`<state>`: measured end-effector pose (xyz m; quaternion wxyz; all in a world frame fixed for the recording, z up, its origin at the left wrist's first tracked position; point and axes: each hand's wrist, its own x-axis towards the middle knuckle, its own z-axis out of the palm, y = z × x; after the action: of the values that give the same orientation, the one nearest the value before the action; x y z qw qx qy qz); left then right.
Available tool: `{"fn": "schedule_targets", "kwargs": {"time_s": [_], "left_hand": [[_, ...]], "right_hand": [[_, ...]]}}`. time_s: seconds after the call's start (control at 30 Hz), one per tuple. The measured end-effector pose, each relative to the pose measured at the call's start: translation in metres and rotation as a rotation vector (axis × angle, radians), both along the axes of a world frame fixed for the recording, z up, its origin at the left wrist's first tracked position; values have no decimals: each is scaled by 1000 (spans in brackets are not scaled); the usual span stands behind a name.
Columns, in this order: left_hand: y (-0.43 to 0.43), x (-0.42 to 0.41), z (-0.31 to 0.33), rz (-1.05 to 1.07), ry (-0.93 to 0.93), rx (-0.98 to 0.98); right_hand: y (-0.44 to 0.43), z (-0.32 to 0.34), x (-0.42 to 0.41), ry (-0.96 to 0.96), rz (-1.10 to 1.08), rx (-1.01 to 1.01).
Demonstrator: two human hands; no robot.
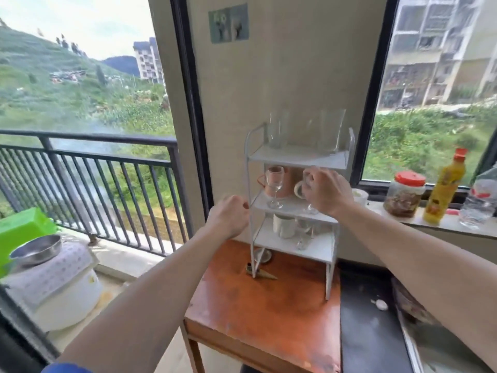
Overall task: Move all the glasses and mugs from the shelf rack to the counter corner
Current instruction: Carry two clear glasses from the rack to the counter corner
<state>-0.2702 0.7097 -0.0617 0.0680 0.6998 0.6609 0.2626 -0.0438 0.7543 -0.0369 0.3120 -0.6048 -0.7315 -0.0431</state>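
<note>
A white three-tier shelf rack point(295, 157) stands on an orange-brown wooden table point(263, 305). Several clear tumblers point(329, 130) line its top shelf. On the middle shelf are a stemmed glass point(274, 184), an orange mug point(287, 181) behind it and a white mug point(298, 190). My right hand point(326, 192) is closed around a clear stemmed glass point(308, 181) at that shelf's right end; its foot is on the shelf. A white mug point(283, 226) and a small stemmed glass point(303, 236) sit on the bottom shelf. My left hand point(231, 219) is curled into a fist beside the rack's left post.
A dark counter point(371, 327) adjoins the table on the right. The windowsill holds a red-lidded jar point(404, 195), a yellow oil bottle point(445, 187) and a water bottle point(480, 200). At left stand a white rice cooker point(64, 292) with a steel bowl point(36, 250) and a green bin point(21, 230).
</note>
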Motion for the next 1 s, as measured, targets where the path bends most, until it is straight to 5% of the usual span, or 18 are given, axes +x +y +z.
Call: {"fn": "schedule_targets", "kwargs": {"time_s": [0.27,0.67,0.83,1.0], "left_hand": [[125,35,70,-66,-329,120],[247,63,95,-64,-611,76],[274,70,97,-256,-1055,-62],[284,80,95,-222,-1204,-93]], "right_hand": [[102,49,-3,485,-165,21],[196,53,-25,795,-279,74],[209,52,-23,950,-269,121],[202,53,-19,1099,-212,211]]}}
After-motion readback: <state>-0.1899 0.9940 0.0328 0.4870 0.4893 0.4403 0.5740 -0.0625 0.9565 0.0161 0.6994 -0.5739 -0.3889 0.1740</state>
